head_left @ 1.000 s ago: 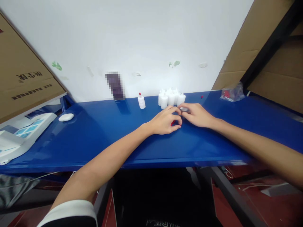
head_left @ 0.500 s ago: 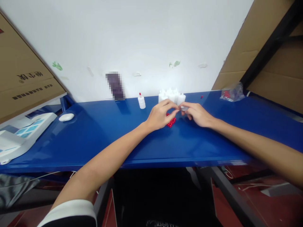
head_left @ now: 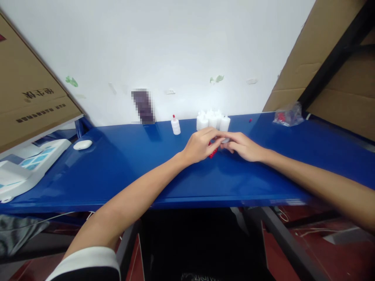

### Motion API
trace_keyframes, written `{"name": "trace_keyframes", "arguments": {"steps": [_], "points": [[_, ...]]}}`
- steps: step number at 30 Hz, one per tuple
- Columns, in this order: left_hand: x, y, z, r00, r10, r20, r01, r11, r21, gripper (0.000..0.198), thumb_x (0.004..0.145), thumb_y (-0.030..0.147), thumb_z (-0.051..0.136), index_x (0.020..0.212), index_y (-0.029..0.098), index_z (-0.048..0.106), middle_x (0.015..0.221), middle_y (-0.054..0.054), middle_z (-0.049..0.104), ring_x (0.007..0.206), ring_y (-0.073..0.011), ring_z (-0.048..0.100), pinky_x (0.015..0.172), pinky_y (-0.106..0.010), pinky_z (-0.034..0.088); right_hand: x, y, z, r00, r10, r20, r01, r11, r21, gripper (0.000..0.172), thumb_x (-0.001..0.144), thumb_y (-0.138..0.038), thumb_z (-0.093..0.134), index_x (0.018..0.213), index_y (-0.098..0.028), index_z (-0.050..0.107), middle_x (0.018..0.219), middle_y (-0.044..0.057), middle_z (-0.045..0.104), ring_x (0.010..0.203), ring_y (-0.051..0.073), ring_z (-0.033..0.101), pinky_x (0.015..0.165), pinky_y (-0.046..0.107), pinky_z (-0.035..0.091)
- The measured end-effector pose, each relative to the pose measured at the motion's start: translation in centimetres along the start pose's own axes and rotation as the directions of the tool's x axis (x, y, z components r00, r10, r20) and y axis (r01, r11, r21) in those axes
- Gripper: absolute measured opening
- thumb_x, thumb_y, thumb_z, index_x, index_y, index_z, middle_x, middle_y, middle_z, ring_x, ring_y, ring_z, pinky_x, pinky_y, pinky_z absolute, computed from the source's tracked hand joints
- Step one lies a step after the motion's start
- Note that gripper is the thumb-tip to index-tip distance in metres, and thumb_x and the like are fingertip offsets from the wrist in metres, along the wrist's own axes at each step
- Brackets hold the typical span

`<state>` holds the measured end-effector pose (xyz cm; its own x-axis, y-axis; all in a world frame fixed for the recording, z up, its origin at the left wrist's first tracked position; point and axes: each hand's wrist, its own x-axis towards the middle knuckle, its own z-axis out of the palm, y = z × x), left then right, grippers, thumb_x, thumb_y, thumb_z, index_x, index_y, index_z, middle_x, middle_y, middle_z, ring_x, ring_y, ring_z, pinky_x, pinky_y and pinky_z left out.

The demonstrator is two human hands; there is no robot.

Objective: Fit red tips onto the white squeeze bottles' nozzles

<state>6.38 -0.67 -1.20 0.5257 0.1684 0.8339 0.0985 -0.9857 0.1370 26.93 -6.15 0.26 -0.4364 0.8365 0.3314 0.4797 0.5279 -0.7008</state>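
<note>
Your right hand (head_left: 245,147) holds a white bottle (head_left: 225,140); the grip of your left hand (head_left: 195,147) I cannot tell. Its brushing could scatter the red caps (head_left: 212,153).

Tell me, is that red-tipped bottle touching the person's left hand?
Apart. The head view shows a bare strip of blue table between the red-tipped bottle and the left hand.

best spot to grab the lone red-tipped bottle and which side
Probably grip the red-tipped bottle around its wide white body, below the narrow red tip, coming from the near side: it stands upright, apart from the other bottles, with the wall behind.
</note>
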Motion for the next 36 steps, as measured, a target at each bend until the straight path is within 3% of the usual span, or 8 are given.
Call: {"name": "trace_keyframes", "arguments": {"steps": [4,8,15,18,23,29,32,36], "points": [[0.0,-0.1,-0.1,1.0,-0.008,0.003,0.008,1.0,-0.016,0.012,0.104,0.026,0.059,0.104,0.017,0.068,0.095,-0.007,0.075,0.085,-0.0149,0.07,0.079,-0.031,0.057,0.0,0.6,0.0,1.0,0.023,0.004,-0.023,0.995,0.094,0.027,0.097,-0.035,0.053,0.11,-0.018,0.069,0.079,0.001,0.065,0.056,0.013,0.051,0.058,0.03,0.046],[0.0,0.2,-0.3,0.999,-0.011,0.036,0.012,1.0,-0.021,0.009,0.102,0.021,0.059,0.104,0.018,0.067,0.094,-0.005,0.073,0.085,-0.0145,0.068,0.078,-0.03,0.056,0.0,0.4,-0.1,1.0,0.006,0.017,-0.008,0.991,0.133,0.03,0.101,-0.045,0.054,0.098,-0.018,0.067,0.078,0.001,0.063,0.056,0.012,0.05,0.056,0.029,0.042],[-0.1,0.4,-0.5,0.987,-0.037,0.156,0.034,0.999,0.024,0.011,0.098,0.017,0.056,0.103,0.019,0.066,0.097,-0.006,0.071,0.087,-0.0155,0.067,0.076,-0.028,0.054,0.0,-0.4,-0.2,0.999,-0.007,0.037,0.007,1.0,0.012,0.043,0.101,-0.055,0.054,0.077,-0.02,0.061,0.062,-0.002,0.053,0.057,0.013,0.05,0.059,0.029,0.039],[-0.3,0.2,-0.4,0.977,-0.055,0.205,0.05,0.998,0.03,0.013,0.098,0.02,0.057,0.106,0.019,0.067,0.091,-0.004,0.07,0.08,-0.0145,0.065,0.071,-0.026,0.051,-0.1,-0.7,-0.2,0.999,-0.019,0.026,0.019,1.0,-0.021,0.038,0.101,-0.052,0.054,0.082,-0.02,0.063,0.064,-0.002,0.057,0.059,0.014,0.051,0.061,0.03,0.039],[-0.3,0.2,-0.4,0.947,-0.11,0.302,0.105,0.994,0.033,0.018,0.099,0.02,0.057,0.112,0.021,0.069,0.081,0.001,0.071,0.069,-0.0124,0.064,0.065,-0.024,0.047,-0.1,-1.1,-0.2,1.0,-0.014,0.016,0.013,1.0,0.027,0.03,0.099,-0.049,0.058,0.107,-0.021,0.063,0.078,0.001,0.067,0.068,0.017,0.058,0.067,0.031,0.043],[-0.1,0.4,-1.0,0.905,-0.15,0.398,0.175,0.984,-0.027,0.03,0.103,0.021,0.052,0.129,0.023,0.066,0.087,0.0,0.077,0.07,-0.0128,0.068,0.069,-0.025,0.05,-0.2,-0.4,0.0,1.0,0.0,0.006,-0.001,1.0,0.016,0.032,0.1,-0.051,0.059,0.111,-0.021,0.061,0.079,0.001,0.066,0.072,0.017,0.06,0.069,0.031,0.046],[0.0,0.1,-0.9,0.928,-0.191,0.32,0.228,0.97,-0.082,0.025,0.106,0.028,0.051,0.121,0.023,0.07,0.079,0.001,0.075,0.065,-0.0121,0.066,0.069,-0.025,0.05,-0.2,0.1,0.0,0.999,0.04,0.003,-0.04,0.997,0.063,0.041,0.103,-0.057,0.052,0.124,-0.022,0.055,0.072,-0.003,0.061,0.06,0.015,0.054,0.059,0.03,0.043],[0.5,-1.5,-1.2,0.948,-0.316,0.028,0.317,0.944,-0.089,0.024,0.104,0.04,0.058,0.11,0.021,0.071,0.072,0.001,0.069,0.064,-0.0118,0.062,0.067,-0.026,0.05,0.0,0.6,-0.1,0.988,0.09,-0.128,-0.082,0.995,0.064,0.041,0.105,-0.054,0.047,0.132,-0.023,0.049,0.069,-0.005,0.058,0.053,0.014,0.05,0.054,0.03,0.041]]}}
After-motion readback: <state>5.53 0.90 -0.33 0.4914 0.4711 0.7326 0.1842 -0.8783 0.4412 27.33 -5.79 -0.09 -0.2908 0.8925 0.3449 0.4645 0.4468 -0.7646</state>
